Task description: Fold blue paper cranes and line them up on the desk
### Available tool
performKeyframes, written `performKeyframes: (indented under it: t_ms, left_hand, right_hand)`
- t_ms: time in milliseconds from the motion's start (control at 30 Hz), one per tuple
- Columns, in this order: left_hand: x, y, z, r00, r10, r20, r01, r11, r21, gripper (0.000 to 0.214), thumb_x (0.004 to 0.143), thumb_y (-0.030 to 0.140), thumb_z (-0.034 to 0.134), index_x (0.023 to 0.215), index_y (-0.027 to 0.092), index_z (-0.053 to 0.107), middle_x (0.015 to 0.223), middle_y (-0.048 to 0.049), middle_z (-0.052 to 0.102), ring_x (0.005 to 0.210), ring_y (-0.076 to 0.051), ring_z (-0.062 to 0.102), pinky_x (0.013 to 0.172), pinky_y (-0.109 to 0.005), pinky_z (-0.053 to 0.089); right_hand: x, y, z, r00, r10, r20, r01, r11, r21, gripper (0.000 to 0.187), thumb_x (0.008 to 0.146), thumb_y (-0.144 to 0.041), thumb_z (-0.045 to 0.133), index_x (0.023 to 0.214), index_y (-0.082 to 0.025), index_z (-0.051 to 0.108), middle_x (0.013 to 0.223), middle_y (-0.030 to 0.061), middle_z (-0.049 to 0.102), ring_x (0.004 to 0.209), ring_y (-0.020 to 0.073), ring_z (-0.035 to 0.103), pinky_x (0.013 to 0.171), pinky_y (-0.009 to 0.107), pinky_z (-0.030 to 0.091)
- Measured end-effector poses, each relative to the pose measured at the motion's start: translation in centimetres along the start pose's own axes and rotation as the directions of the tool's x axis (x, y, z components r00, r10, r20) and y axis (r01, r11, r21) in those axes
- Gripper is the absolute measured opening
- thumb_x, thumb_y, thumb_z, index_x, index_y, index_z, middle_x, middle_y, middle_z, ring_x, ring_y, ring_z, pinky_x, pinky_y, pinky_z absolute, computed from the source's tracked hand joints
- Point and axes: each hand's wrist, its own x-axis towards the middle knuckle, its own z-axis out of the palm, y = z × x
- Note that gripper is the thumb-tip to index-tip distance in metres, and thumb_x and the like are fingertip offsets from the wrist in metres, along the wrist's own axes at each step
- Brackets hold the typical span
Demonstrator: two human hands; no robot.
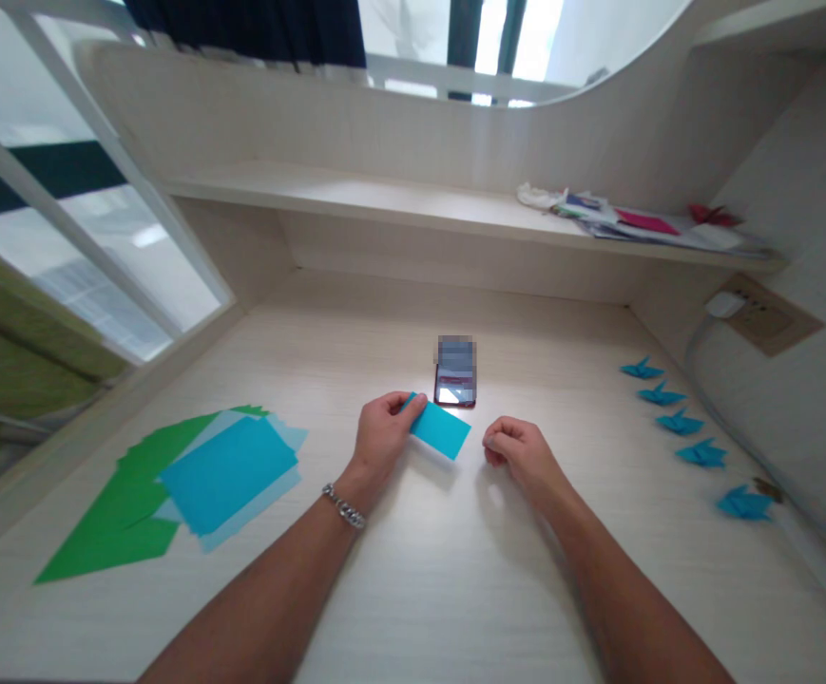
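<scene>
My left hand (387,427) pinches one corner of a small blue rectangle of paper (442,430), which looks folded and is held tilted just above the desk. Thumb on top, the fingers go under the paper. To the right of the paper, my right hand (516,443) is closed, with thumb and index finger pressed together, apart from the paper. Whether something tiny is between those fingertips cannot be made out. Beyond the paper lies a phone (456,372) on the desk.
Blue paper sheets (231,475) lie over green sheets (113,503) at the left. Several folded blue paper cranes (680,422) form a row at the right, near a cable (726,418) and wall socket (767,313). A shelf (384,204) at the back bears papers (644,223).
</scene>
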Motion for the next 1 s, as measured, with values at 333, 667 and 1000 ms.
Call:
performKeyframes:
  t_ms: [333, 667, 1000]
  left_hand:
    - [-1.7, 0.7, 1.3, 0.977, -0.014, 0.212, 0.021, 0.999, -0.032, 0.026, 0.075, 0.039, 0.067, 0.07, 0.013, 0.067, 0.065, -0.0031, 0.061, 0.06, -0.014, 0.052, 0.056, -0.024, 0.041]
    - [-2.4, 2.1, 0.6, 0.83, 0.112, 0.546, -0.308, 0.909, 0.281, 0.016, 0.072, 0.022, 0.059, 0.071, 0.019, 0.075, 0.067, -0.0051, 0.069, 0.062, -0.018, 0.058, 0.057, -0.026, 0.042]
    - [-1.0, 1.8, -0.5, 0.892, 0.026, 0.45, -0.173, 0.942, 0.287, 0.014, 0.068, 0.016, 0.056, 0.06, 0.018, 0.068, 0.056, -0.0015, 0.063, 0.054, -0.015, 0.055, 0.052, -0.025, 0.038]
  right_hand:
    - [0.5, 1.0, 0.5, 0.998, -0.061, -0.028, 0.06, 0.996, -0.061, 0.027, 0.074, -0.043, 0.065, 0.074, -0.017, 0.061, 0.066, 0.0005, 0.059, 0.062, 0.0149, 0.054, 0.058, 0.027, 0.044]
    - [-0.3, -0.1, -0.2, 0.984, -0.136, 0.11, 0.169, 0.905, -0.391, 0.014, 0.078, -0.029, 0.058, 0.071, -0.018, 0.064, 0.068, 0.0006, 0.062, 0.065, 0.0152, 0.052, 0.058, 0.025, 0.037]
    - [0.3, -0.2, -2.7, 0.997, -0.063, -0.033, 0.049, 0.947, -0.317, 0.022, 0.077, -0.037, 0.059, 0.069, -0.017, 0.062, 0.061, -0.001, 0.055, 0.06, 0.0152, 0.048, 0.054, 0.026, 0.034]
